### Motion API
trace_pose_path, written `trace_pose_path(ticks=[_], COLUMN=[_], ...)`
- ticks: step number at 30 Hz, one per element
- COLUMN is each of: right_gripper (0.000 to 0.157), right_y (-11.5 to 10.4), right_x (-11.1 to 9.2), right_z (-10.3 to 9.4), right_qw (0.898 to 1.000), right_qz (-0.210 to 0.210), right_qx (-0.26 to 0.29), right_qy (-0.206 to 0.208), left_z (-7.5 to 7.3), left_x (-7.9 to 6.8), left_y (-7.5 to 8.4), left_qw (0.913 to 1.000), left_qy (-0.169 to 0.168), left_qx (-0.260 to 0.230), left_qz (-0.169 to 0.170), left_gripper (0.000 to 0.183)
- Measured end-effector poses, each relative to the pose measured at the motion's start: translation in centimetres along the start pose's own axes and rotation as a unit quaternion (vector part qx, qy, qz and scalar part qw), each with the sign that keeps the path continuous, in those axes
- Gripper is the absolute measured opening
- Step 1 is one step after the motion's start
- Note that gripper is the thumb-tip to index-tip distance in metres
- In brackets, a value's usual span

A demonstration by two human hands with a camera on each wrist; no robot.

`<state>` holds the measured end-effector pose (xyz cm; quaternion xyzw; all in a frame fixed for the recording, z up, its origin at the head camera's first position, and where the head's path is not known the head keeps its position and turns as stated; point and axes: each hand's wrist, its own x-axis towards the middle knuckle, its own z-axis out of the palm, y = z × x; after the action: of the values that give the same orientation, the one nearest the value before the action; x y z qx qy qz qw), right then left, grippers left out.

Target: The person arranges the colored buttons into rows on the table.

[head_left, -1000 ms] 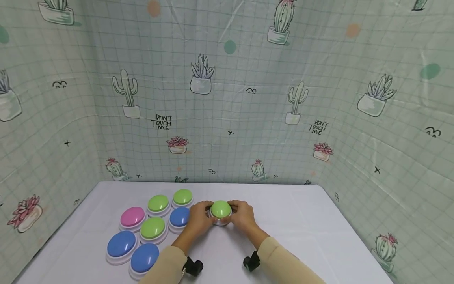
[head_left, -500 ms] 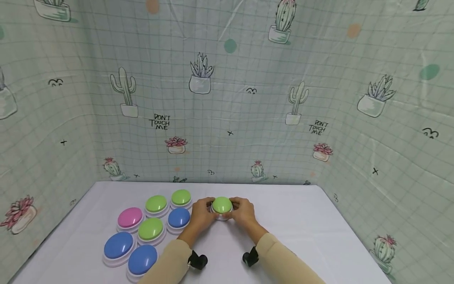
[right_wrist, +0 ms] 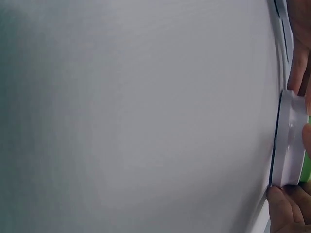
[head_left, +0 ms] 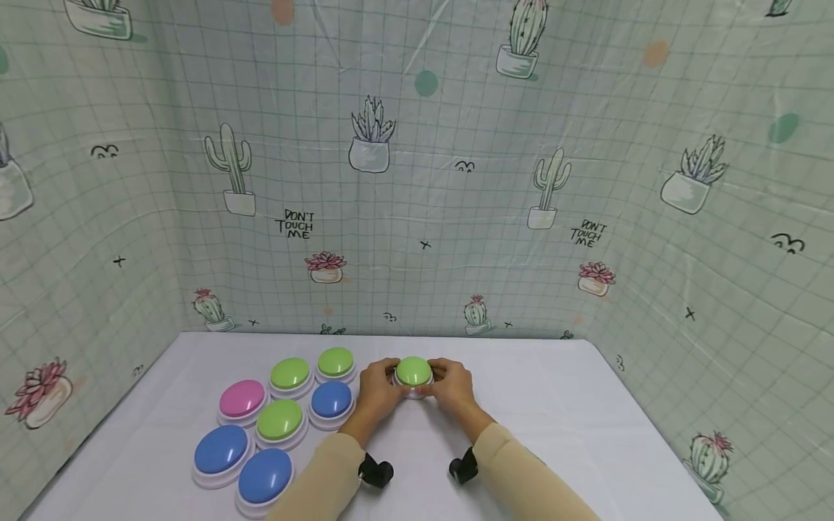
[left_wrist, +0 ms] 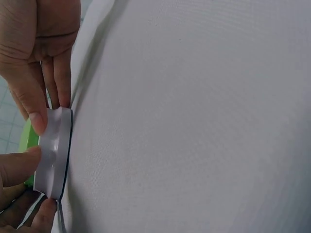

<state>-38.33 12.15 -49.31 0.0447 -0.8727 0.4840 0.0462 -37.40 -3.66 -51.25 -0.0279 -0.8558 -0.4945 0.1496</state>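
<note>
A green push button (head_left: 413,370) with a white round base stands upright at the middle back of the table, between both hands. My left hand (head_left: 378,389) grips its left side and my right hand (head_left: 455,387) its right side, the thumbs at the near side of the base. In the left wrist view, thumbs and fingers hold the white base (left_wrist: 53,150), its underside right at the white cloth. The right wrist view shows the same base (right_wrist: 289,141) at the right edge, fingertips at both ends, with a strip of green dome beyond.
Left of the hands several similar buttons stand close together: green ones (head_left: 290,373), a pink one (head_left: 242,399) and blue ones (head_left: 221,449). The nearest blue button (head_left: 331,399) is close beside my left hand. Cactus-print cloth walls (head_left: 417,202) surround the white table (head_left: 554,434).
Both hands have moved the green button a little farther back and slightly to the right, keeping their grip. The other buttons stand as before.
</note>
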Motion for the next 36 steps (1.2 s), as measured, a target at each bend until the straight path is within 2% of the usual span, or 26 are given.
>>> trace_pose_path(ticks=[6,14,19,27,36], right_gripper=[0.058,0.059,0.059,0.057,0.056], right_y=[0.1,0.5,0.8,1.1,1.2], right_x=[0.1,0.3,0.5,0.7,1.0], right_z=[-0.2,-0.2,-0.2,0.3,0.5], right_qw=[1.000,0.999,0.999,0.998,0.997], right_qz=[0.009,0.031,0.036,0.027,0.045], right_qx=[0.008,0.015,0.018,0.049,0.055], right_qy=[-0.002,-0.006,0.005,0.017,0.036], left_z=[-0.2,-0.2,0.2,0.5,0.5], left_x=[-0.4,-1.0,-0.9,-0.5,-0.5], left_y=[0.6,0.5,0.3,-0.5,-0.5], left_qw=[0.9987,0.9939,0.9917,0.9917,0.9911], left_qy=[0.004,0.011,0.014,0.028,0.005], left_qx=[-0.027,-0.079,-0.103,-0.107,-0.110], left_qz=[-0.044,-0.077,-0.076,-0.067,-0.074], left_gripper=[0.053,0.053,0.053,0.050,0.053])
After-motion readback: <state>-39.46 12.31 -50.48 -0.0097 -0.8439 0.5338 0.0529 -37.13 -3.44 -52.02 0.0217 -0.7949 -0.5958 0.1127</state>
